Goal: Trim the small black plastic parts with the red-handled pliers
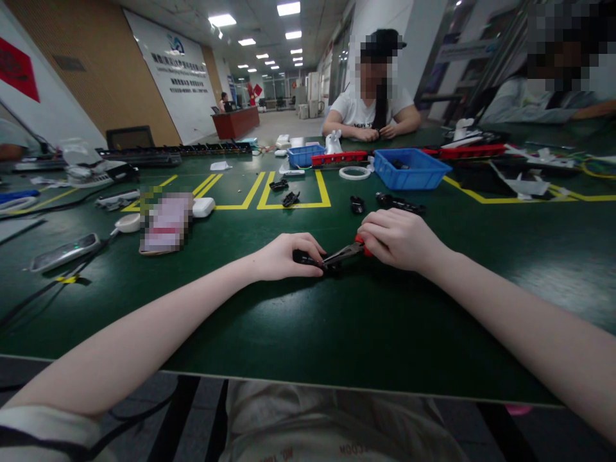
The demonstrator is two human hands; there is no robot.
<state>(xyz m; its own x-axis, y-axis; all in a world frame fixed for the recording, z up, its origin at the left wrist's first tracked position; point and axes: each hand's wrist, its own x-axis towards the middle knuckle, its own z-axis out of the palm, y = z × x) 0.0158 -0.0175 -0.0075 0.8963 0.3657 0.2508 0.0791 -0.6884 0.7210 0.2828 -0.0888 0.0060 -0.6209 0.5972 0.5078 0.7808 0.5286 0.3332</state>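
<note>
Two hands are working close together in the head view, over the near middle of the green table.

- Left hand: is closing its fingers on a small black part and pressing it down on the table top.
- Right hand: is wrapping around the red grips of the pliers. The slim dark nose is pointing left and reaching the black part just beside the left fingertips. Whether the nose is actually biting the part is hard to tell, since the fingers are covering the joint.
- Handling, as a judgement: the black part is looking like light, stiff moulded plastic, small enough to skid on the smooth mat. It is best pinched from its two long sides, with the end facing the tool left free. The pliers are looking rigid and heavier, and are best taken at the red grips.
- Far of the hands: loose black pieces are lying well apart from one another, near the yellow floor-style lines.
- Farther right: a blue bin is standing beside a white tape ring.
- Far left: a white charger is resting by a blurred packet.
- Far side: a co-worker is sitting with both hands together.
</note>
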